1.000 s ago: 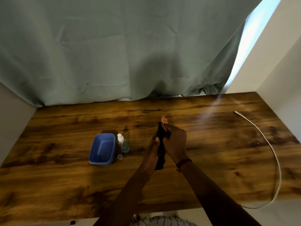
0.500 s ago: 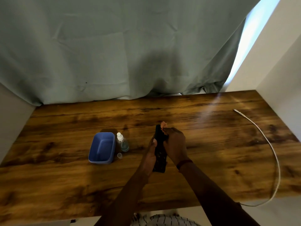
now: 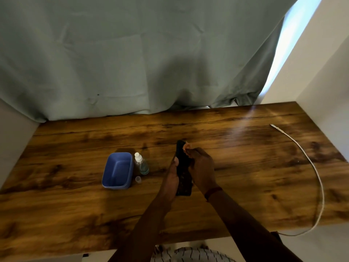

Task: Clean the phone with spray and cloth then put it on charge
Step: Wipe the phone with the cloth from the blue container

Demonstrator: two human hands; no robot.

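A black phone [image 3: 182, 173] is held on edge above the middle of the wooden table [image 3: 75, 205]. My left hand [image 3: 172, 178] grips its left side, thumb on the rim. My right hand [image 3: 201, 170] presses a small orange cloth [image 3: 186, 146] against the phone's upper right part; only a corner of the cloth shows. A small clear spray bottle [image 3: 141, 163] with a white nozzle stands left of my hands, its cap [image 3: 138, 179] off beside it. A white charging cable [image 3: 309, 163] curves along the table's right side, its plug at the far end.
A blue plastic tub [image 3: 117, 173] sits just left of the spray bottle. A grey-green curtain [image 3: 132, 63] hangs behind the table. White walls close in on the left and right sides.
The phone has turned slightly, showing more of its face, and my right hand with the cloth has slid a little along its upper part. Both hands shifted slightly lower.
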